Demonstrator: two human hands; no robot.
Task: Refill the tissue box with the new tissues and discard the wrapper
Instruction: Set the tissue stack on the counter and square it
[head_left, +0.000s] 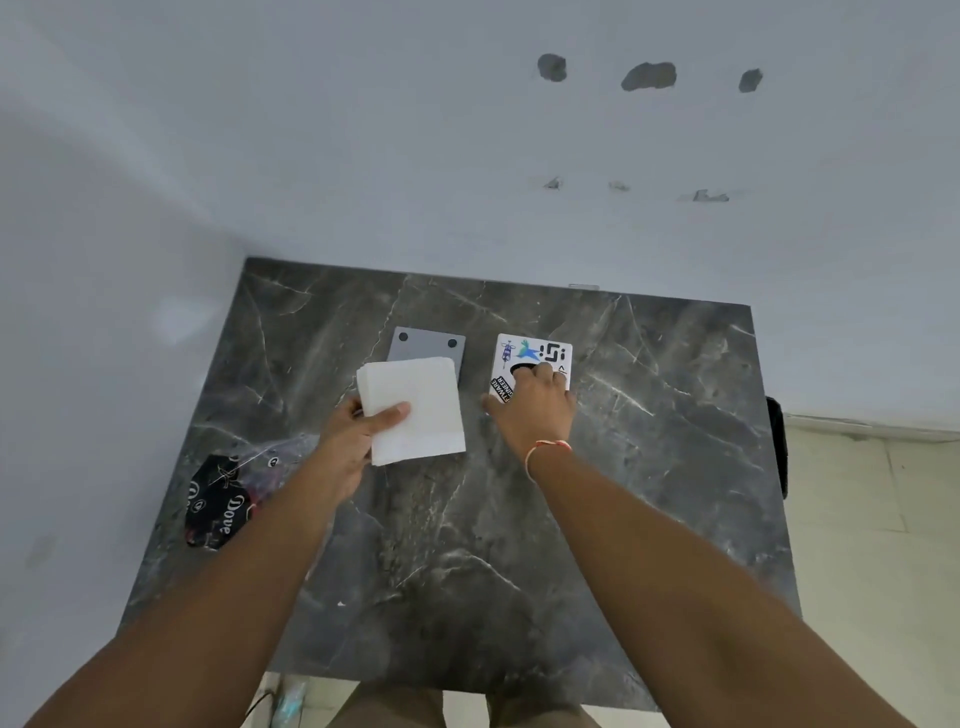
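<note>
My left hand (358, 434) grips a white stack of tissues (415, 410) by its left edge, holding it just above the dark marble table (649, 441). Behind the stack lies a grey plate with two dark dots (431, 343), partly covered by the tissues. To the right stands the white tissue box (535, 353), covered in stickers, with a round black hole in its top. My right hand (535, 410) rests on the box's near side, fingers over its top next to the hole. An empty clear and black wrapper (223, 499) printed "Dove" lies at the table's left edge.
The table stands in a corner, with a white wall behind it and on the left. A black object (776, 447) hangs off the table's right edge. Pale floor tiles (872, 519) show on the right. My legs (462, 709) are at the table's near edge.
</note>
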